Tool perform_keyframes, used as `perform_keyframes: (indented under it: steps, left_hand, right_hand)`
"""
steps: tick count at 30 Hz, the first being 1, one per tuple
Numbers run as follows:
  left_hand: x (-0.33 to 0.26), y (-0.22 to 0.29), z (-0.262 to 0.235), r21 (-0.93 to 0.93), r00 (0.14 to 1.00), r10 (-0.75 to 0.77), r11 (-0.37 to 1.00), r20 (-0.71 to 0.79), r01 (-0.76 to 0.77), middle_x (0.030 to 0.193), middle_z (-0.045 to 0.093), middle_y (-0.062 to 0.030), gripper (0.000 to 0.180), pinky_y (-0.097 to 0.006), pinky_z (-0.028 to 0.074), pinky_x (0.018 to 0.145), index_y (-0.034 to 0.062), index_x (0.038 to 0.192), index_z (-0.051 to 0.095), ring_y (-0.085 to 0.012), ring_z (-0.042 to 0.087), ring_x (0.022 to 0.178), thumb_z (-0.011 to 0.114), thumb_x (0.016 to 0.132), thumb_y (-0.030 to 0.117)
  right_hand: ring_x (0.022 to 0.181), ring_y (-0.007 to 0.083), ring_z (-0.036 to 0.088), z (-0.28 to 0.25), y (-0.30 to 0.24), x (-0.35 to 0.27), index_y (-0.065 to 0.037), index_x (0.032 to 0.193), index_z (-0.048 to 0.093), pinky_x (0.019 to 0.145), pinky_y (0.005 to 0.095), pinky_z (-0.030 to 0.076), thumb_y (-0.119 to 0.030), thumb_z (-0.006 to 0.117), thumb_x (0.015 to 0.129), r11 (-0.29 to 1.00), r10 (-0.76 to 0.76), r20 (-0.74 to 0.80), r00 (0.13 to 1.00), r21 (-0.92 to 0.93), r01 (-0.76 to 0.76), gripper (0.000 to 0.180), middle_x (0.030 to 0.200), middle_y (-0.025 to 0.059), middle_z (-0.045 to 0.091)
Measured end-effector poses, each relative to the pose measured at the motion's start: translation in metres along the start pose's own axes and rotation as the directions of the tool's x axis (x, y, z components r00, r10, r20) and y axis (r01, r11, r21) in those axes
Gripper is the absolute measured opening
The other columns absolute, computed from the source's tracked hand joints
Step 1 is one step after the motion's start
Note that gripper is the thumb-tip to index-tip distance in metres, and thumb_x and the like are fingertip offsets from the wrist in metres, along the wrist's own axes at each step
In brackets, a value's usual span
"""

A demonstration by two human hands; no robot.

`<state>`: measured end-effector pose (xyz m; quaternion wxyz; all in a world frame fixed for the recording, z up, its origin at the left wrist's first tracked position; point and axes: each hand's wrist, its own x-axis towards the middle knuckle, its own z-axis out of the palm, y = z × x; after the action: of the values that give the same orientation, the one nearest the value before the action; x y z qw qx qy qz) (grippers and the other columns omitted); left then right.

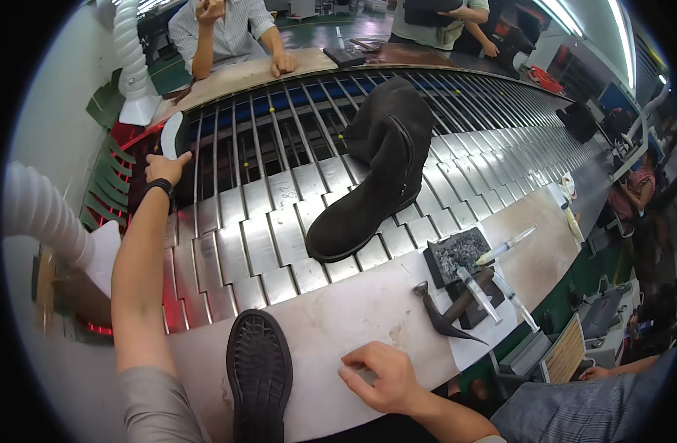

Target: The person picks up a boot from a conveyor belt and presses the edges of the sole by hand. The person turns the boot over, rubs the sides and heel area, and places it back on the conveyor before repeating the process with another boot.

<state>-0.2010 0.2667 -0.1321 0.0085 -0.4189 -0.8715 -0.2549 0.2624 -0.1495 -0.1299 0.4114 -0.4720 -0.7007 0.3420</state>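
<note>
Hazard: the white-faced sole [174, 135] could slip and fall among the metal rollers [216, 148]; the likely cause is a grip on its near end only, at full reach. From where I stand, it projects forward from the left hand [166, 169], whose thumb and fingers are closed on it. The right hand [386, 378], loosely curled with thumb and fingertip apart, appears unloaded, right of the black sole [258, 369].
</note>
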Motion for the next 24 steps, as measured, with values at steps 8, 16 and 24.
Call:
perform_keyframes:
  steps: [8,16,24]
  left_hand:
    - [-0.019,-0.020,0.042,-0.097,1.000,-0.017,0.995,-0.003,0.017,0.130,0.070,-0.0329,0.085,-0.051,0.053,0.108,-0.0082,0.136,0.056,-0.0475,0.068,0.124,0.092,0.076,0.041]
    - [-0.121,-0.015,-0.050,-0.317,0.909,0.223,0.886,-0.352,-0.340,0.136,0.067,-0.0290,0.098,-0.049,0.049,0.109,-0.0050,0.153,0.047,-0.0444,0.064,0.127,0.093,0.077,0.038]
    - [-0.300,-0.005,-0.229,-0.833,0.907,0.273,0.374,-0.321,-0.407,0.138,0.065,-0.0161,0.071,-0.034,0.049,0.108,-0.0067,0.147,0.052,-0.0238,0.064,0.123,0.087,0.090,0.017]
  right_hand:
    - [0.072,0.0271,0.072,-0.001,0.002,0.007,0.000,0.096,0.074,0.064,0.0349,0.057,-0.012,0.084,0.089,0.996,0.052,-0.018,0.998,0.073,-0.051,0.017,0.085,0.0141,0.073]
    - [0.073,0.0214,0.073,0.003,-0.008,-0.006,0.001,0.098,0.075,0.067,0.0317,0.059,-0.015,0.079,0.095,0.996,0.044,-0.047,0.998,0.076,-0.041,0.017,0.088,0.0130,0.075]
    - [0.075,0.0238,0.075,0.004,-0.015,-0.022,0.001,0.097,0.075,0.071,0.0355,0.059,-0.020,0.075,0.098,0.996,0.033,-0.071,0.997,0.087,-0.027,0.021,0.088,0.0153,0.076]
